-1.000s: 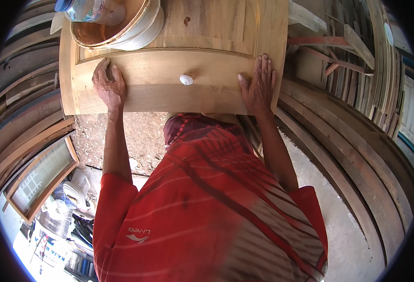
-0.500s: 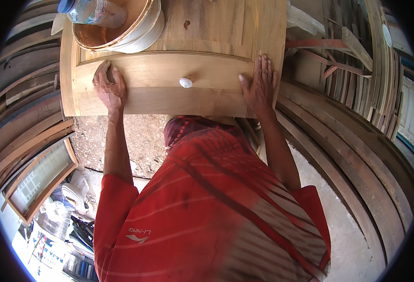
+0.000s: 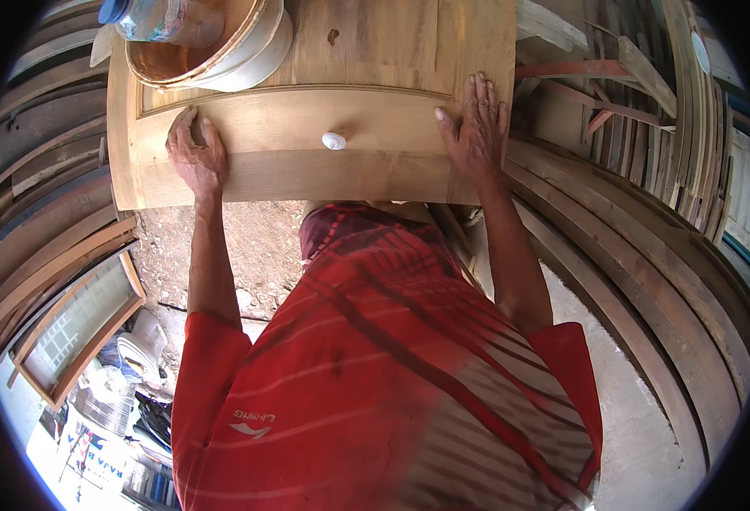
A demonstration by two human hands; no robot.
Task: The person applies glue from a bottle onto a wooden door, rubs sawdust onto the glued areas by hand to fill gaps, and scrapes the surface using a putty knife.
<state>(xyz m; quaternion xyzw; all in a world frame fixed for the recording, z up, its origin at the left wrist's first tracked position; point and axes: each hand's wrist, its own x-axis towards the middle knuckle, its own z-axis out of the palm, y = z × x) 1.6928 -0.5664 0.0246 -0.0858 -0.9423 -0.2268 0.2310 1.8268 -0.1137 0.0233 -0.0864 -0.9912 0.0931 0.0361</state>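
Observation:
A pale wooden door panel [image 3: 290, 167] lies flat in front of my body, its near edge facing me. My left hand [image 3: 196, 162] rests on the panel's left part, fingers loosely bent and thumb apart, with no object visible in it. On the right part, near the side edge, my right hand [image 3: 477, 136] lies flat with the fingers stretched forward and the thumb out to the left. Between the hands sits a small white rounded piece [image 3: 333, 141], whose kind I cannot make out. Beyond my left hand stands a whitish bucket [image 3: 251, 61], stained brown inside.
A clear plastic bottle with a blue cap [image 3: 158, 19] leans in the bucket. Long boards [image 3: 630, 247] are stacked along the right, and more timber [image 3: 56, 128] lines the left. A wood-framed glass pane [image 3: 81, 328] stands at lower left, above rough ground [image 3: 256, 247].
My right hand has slid slightly forward and to the right on the panel. My left hand stays in nearly the same place. The view has shifted a little.

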